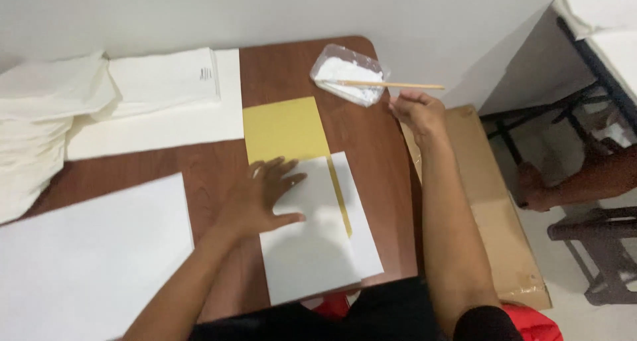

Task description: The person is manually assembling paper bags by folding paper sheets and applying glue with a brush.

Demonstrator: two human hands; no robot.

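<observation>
My left hand (262, 198) lies flat with fingers spread on a folded white sheet (312, 248), pressing it onto the brown table (206, 162). A yellow sheet (284, 129) lies under the white one and shows above it and as a thin strip at the fold. My right hand (417, 111) hovers at the table's right edge, fingers loosely curled, just below a thin wooden stick (391, 85). The stick rests across a clear plastic tray of white paste (348, 73) at the table's far right corner. I cannot tell whether the fingers touch the stick.
White paper stacks (159, 82) lie at the back left, soft white sheets (40, 115) pile at the far left, and a large white sheet (86, 255) lies at the near left. A cardboard box (494, 202) stands right of the table. Another person's arm (584, 178) and stools sit at right.
</observation>
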